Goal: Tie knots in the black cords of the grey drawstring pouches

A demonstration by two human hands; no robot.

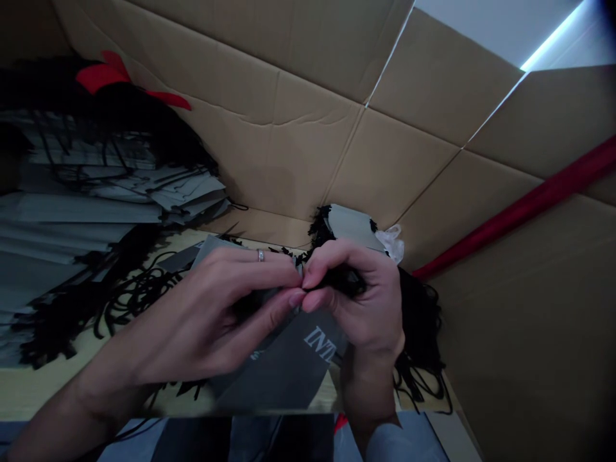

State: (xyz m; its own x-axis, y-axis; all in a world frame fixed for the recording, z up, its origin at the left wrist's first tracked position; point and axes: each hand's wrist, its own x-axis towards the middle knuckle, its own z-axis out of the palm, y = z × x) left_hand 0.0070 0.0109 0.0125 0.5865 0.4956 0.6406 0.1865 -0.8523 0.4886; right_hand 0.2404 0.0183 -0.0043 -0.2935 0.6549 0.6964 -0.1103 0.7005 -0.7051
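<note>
My left hand [226,301], with a ring on one finger, and my right hand [359,295] meet fingertip to fingertip at the middle of the view. Both are pinched closed on something small and dark, too hidden between the fingers to make out. Just below them lies a dark grey printed piece [283,366] with white letters reading "INT", partly covered by the hands. Black cords [421,321] hang in a bunch beyond my right wrist.
Stacks of grey pieces [62,224] with black cords fill the left side, a red strip [103,77] on top. Another grey stack [353,224] stands behind my hands beside clear plastic [392,242]. Cardboard walls [269,109] enclose the wooden table [29,391]; a red band [520,208] crosses the right.
</note>
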